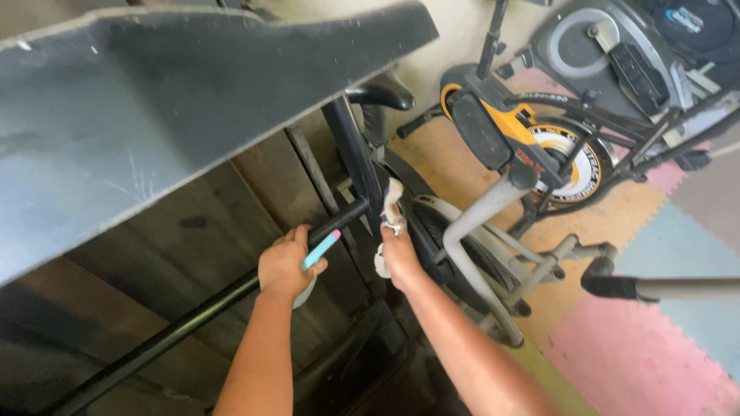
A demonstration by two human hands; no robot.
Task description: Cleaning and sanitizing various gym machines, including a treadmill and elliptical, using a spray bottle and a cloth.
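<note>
A broad dark grey padded panel (154, 100), scuffed and dusty, slants across the upper left of the frame. Beneath it, at left and lower left, lies a brown wooden plank floor (193, 262). At upper right of centre stands a black and orange exercise bike (509, 135) with a white printed flywheel disc. A second grey and black exercise machine (617, 46) fills the upper right corner. A pale grey tubular frame (493, 246) stands at centre right. Interlocking foam floor mats (663, 339) in pink, pale blue and orange cover the right side.
</note>
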